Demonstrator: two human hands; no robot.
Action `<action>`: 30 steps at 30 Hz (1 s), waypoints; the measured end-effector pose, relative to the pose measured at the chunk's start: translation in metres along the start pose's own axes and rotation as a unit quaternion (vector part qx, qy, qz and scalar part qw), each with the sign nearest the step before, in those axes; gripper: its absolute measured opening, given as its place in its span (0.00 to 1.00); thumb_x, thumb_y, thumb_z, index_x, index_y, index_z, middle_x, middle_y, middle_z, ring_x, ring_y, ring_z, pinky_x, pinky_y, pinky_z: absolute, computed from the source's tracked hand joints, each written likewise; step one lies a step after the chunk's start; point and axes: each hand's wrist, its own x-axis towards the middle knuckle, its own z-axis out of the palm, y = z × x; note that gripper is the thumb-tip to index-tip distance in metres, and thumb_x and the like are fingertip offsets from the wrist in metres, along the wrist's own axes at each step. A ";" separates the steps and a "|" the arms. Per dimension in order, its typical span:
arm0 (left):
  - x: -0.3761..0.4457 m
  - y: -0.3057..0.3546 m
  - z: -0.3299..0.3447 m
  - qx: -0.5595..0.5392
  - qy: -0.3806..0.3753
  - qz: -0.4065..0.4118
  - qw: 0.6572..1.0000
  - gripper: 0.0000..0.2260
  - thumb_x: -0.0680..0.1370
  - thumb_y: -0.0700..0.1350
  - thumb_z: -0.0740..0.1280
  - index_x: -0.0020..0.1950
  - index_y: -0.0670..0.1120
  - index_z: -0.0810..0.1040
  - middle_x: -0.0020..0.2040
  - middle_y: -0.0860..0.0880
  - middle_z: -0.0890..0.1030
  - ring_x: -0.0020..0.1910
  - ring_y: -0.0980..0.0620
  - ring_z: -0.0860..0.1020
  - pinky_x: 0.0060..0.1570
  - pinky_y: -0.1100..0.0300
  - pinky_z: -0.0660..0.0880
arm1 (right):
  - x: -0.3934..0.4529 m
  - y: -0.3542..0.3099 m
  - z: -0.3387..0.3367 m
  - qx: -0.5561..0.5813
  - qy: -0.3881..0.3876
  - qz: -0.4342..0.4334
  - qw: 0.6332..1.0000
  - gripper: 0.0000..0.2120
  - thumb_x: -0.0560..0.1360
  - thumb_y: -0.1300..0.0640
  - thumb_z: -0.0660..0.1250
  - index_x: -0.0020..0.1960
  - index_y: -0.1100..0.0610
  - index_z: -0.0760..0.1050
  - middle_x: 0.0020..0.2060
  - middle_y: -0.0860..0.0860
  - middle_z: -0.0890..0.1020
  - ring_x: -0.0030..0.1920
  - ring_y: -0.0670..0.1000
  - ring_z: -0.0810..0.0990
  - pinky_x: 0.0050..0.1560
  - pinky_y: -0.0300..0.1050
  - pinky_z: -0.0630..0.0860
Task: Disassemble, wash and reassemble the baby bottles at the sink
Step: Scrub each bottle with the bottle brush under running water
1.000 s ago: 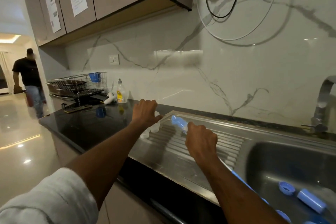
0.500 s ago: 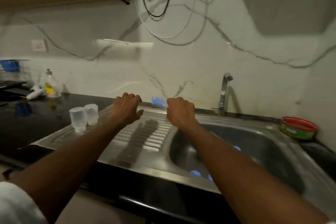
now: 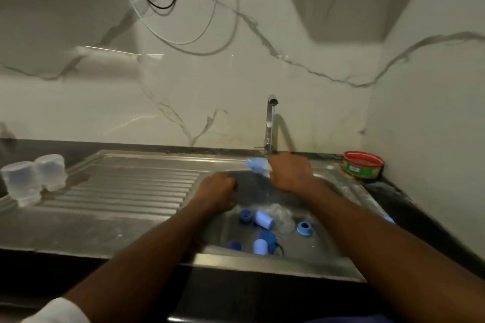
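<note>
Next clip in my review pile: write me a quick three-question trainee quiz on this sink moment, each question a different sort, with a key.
1. True or false: the two clear caps stand on the draining board.
2. Multiple choice: the right hand holds (A) a red tin, (B) a pale blue bottle part, (C) nothing.
3. Fill in: the loose blue bottle pieces lie in the sink ____.

Key
1. True.
2. B; the hand grips it just below the tap.
3. Basin; the left hand is over its left edge, fingers curled, and what it holds, if anything, cannot be told.
</note>
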 end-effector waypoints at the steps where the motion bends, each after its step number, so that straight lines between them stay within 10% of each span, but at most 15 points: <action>1: 0.005 0.007 0.008 0.004 -0.017 0.011 1.000 0.18 0.74 0.57 0.69 0.61 0.52 0.80 0.61 0.48 0.81 0.61 0.45 0.78 0.59 0.51 0.76 | -0.006 0.009 0.015 0.001 -0.019 0.015 1.000 0.13 0.80 0.47 0.64 0.60 0.53 0.78 0.53 0.53 0.82 0.51 0.54 0.81 0.48 0.48 0.76; 19: 0.085 0.111 0.104 0.141 -0.159 0.279 0.936 0.33 0.77 0.50 0.72 0.79 0.51 0.63 0.77 0.46 0.65 0.74 0.41 0.64 0.70 0.44 0.68 | -0.010 0.071 0.085 0.049 -0.079 0.186 0.978 0.20 0.82 0.50 0.63 0.72 0.55 0.73 0.70 0.54 0.75 0.68 0.56 0.75 0.67 0.50 0.71; 23: 0.088 0.104 0.082 -0.111 -0.058 0.144 0.982 0.22 0.79 0.59 0.68 0.68 0.49 0.75 0.67 0.46 0.76 0.65 0.47 0.75 0.63 0.51 0.73 | -0.019 0.068 0.062 0.104 -0.046 0.209 0.971 0.17 0.81 0.44 0.62 0.66 0.50 0.77 0.64 0.51 0.80 0.62 0.54 0.80 0.60 0.47 0.75; 26: 0.086 0.086 0.059 -0.317 0.046 0.017 0.947 0.19 0.81 0.61 0.64 0.59 0.48 0.78 0.56 0.47 0.80 0.55 0.49 0.78 0.56 0.55 0.75 | -0.024 0.066 0.048 0.198 -0.016 0.179 0.964 0.18 0.82 0.39 0.57 0.68 0.40 0.75 0.63 0.44 0.81 0.62 0.51 0.80 0.61 0.48 0.75; 30: 0.070 0.068 0.045 -0.451 0.088 -0.097 0.883 0.15 0.82 0.57 0.65 0.57 0.46 0.75 0.52 0.48 0.80 0.51 0.50 0.80 0.45 0.66 0.72 | -0.031 0.055 0.029 0.116 0.020 0.200 0.973 0.13 0.82 0.50 0.57 0.61 0.52 0.75 0.52 0.55 0.82 0.51 0.59 0.82 0.48 0.53 0.76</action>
